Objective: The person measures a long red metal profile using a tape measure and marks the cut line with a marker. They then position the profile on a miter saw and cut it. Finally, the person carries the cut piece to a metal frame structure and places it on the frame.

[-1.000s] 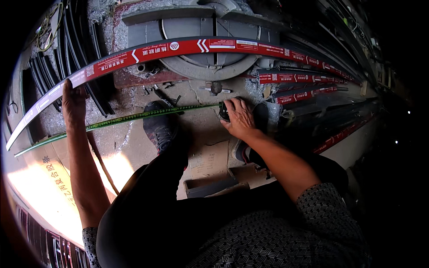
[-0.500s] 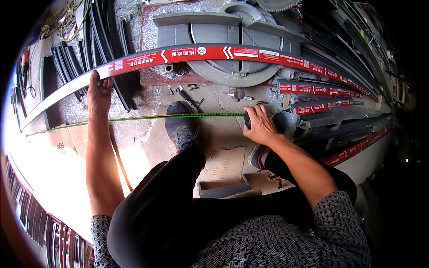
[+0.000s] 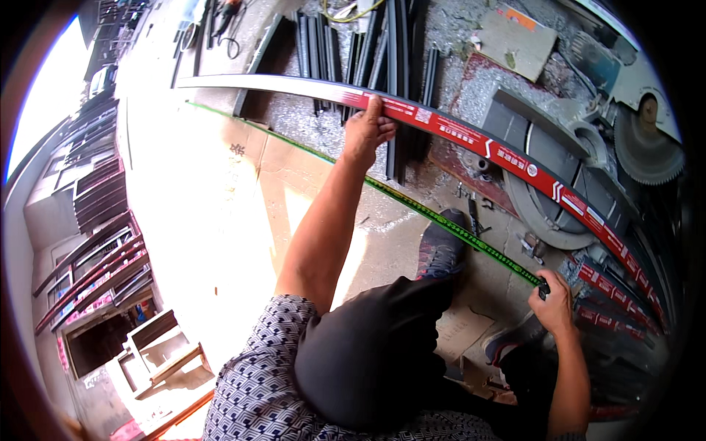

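Observation:
My left hand [image 3: 370, 136] is closed on a long metal profile [image 3: 460, 132], its thumb over the near edge and fingers curled underneath. Red printed film covers much of that profile, and its left part looks bare and bright. In my right hand [image 3: 555, 305] is a tape measure [image 3: 543, 289] with a small dark case. Its green blade [image 3: 456, 229] is drawn out to the far left, passing below my left wrist and over my shoe [image 3: 441, 246]. The blade's far end lies near the profile's left end; whether it hooks onto anything is too small to tell.
A mitre saw [image 3: 647, 147] with a round toothed blade stands at the right on a grey base. Dark profile offcuts [image 3: 397, 66] lie beyond my left hand. More red-filmed profiles [image 3: 614, 287] are stacked at the right. Cardboard [image 3: 294, 176] covers part of the floor.
The view has swung left, showing stacked frames and a bright opening. Both hands keep their holds. The tape blade now shows its marked face more broadly.

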Demonstrator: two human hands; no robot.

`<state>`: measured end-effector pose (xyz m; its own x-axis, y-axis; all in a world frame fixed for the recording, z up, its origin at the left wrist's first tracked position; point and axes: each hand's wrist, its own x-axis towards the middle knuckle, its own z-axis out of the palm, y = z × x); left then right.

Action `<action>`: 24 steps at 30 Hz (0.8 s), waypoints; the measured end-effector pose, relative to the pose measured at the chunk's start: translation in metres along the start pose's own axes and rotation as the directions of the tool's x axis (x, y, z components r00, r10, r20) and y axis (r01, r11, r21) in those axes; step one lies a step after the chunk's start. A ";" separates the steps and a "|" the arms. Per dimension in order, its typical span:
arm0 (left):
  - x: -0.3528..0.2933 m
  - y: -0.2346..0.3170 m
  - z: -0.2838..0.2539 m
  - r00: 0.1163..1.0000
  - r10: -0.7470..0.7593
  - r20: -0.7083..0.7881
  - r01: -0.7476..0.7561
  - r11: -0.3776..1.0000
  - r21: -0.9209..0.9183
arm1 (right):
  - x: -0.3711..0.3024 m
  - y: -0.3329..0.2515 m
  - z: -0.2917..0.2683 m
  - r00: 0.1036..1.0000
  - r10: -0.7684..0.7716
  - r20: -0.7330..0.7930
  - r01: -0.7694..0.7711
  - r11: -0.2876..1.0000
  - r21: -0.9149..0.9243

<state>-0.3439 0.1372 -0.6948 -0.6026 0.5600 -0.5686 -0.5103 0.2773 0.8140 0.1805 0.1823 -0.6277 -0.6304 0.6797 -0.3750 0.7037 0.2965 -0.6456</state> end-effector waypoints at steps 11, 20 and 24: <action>-0.014 0.021 -0.002 0.961 0.175 -0.213 -0.068 0.900 0.431 | 0.030 -0.011 -0.028 0.992 0.021 0.121 -0.025 0.999 0.025; -0.053 0.047 0.020 0.830 0.554 0.067 -0.250 0.262 0.932 | 0.038 -0.024 -0.036 0.999 -0.028 0.027 0.029 0.999 -0.018; -0.062 0.044 0.026 0.720 0.679 0.142 -0.294 0.113 0.949 | 0.044 -0.035 -0.058 0.991 -0.136 -0.011 0.132 0.978 -0.160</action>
<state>-0.3126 0.1351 -0.6200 -0.6935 0.7025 0.1601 0.7016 0.6079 0.3716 0.1471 0.2402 -0.5828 -0.7165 0.6404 -0.2768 0.6576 0.4875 -0.5744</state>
